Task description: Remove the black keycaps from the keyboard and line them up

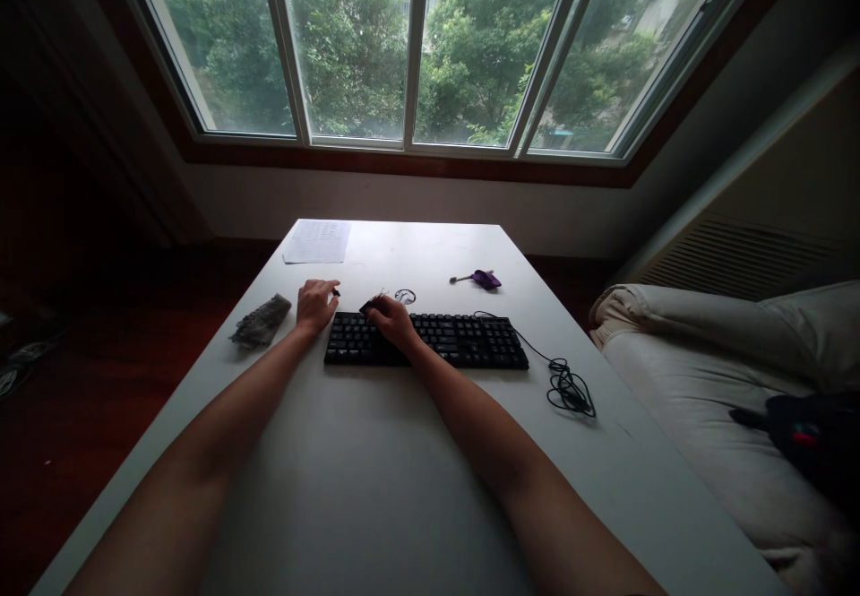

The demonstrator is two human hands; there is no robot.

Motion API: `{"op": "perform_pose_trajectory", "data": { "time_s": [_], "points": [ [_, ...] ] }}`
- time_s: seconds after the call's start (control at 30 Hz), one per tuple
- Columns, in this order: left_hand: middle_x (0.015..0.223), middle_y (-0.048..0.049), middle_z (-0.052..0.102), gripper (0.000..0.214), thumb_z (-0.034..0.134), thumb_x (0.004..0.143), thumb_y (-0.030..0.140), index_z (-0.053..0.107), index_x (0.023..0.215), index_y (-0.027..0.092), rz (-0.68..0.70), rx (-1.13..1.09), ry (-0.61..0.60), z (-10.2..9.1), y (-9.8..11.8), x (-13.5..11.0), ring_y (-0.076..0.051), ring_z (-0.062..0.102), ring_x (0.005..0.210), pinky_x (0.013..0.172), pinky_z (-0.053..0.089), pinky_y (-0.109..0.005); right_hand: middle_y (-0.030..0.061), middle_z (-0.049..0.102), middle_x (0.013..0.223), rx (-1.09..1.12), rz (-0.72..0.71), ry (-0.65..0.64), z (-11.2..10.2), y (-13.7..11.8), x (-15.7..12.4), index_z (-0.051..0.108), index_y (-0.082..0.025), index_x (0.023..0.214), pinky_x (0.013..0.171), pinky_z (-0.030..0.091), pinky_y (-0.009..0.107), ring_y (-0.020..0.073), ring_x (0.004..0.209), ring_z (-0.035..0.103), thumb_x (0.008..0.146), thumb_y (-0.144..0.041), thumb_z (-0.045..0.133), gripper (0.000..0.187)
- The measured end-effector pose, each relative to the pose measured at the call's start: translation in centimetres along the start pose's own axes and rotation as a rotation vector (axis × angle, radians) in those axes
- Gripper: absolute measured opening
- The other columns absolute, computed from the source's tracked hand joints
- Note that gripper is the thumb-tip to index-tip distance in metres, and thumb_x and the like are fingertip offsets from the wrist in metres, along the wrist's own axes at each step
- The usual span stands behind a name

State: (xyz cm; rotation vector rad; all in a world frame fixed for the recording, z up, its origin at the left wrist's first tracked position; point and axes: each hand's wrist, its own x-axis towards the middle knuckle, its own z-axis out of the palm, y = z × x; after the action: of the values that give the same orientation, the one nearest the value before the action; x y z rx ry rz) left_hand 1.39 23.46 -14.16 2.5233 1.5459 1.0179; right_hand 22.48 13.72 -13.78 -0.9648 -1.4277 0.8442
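A black keyboard point(463, 338) lies flat on the white table in front of me. Just off its upper left corner is my left hand point(317, 305), its fingertips pinched on a small black piece point(336, 292) that looks like a keycap. My right hand point(393, 320) reaches over the keyboard's left half and grips a small dark tool point(368, 306). Thin wires stick up beside its fingers, like those of a wire keycap puller, though the fingers cover part of it. Behind the keyboard, near the right hand, lies a thin looped item point(405, 296).
A crumpled grey cloth point(262, 321) is left of the keyboard. Printed paper point(317, 242) lies at the far left of the table point(376, 488). Farther right are a small brush with a purple item point(485, 280) and the coiled cable point(570, 390). A beige sofa point(678, 381) stands right.
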Motion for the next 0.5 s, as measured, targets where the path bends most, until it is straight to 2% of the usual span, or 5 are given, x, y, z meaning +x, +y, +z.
{"op": "perform_pose_trajectory", "data": {
  "time_s": [0.23,0.5],
  "points": [
    [0.112,-0.0091,0.071,0.044,0.058,0.084,0.019,0.064,0.128,0.025,-0.012,0.032,-0.076,1.0,-0.7,2.4,-0.034,0.047,0.121,0.101,0.037,-0.049,-0.0005,0.068,0.077,-0.006,0.011,-0.005,-0.3,-0.2,0.0,0.065,-0.020,0.091,0.066,0.052,0.028,0.0162,0.067,0.065,0.082,-0.036,0.063,0.019],
    [0.115,-0.0096,0.068,0.045,0.054,0.084,0.016,0.066,0.126,0.027,-0.035,0.029,-0.106,2.1,-1.2,3.0,-0.032,0.044,0.124,0.105,0.036,-0.049,-0.0007,0.068,0.075,-0.059,0.038,-0.003,-0.4,-0.1,0.0,0.066,-0.020,0.092,0.068,0.052,0.028,0.0158,0.068,0.064,0.082,-0.038,0.061,0.021]
  ]
}}
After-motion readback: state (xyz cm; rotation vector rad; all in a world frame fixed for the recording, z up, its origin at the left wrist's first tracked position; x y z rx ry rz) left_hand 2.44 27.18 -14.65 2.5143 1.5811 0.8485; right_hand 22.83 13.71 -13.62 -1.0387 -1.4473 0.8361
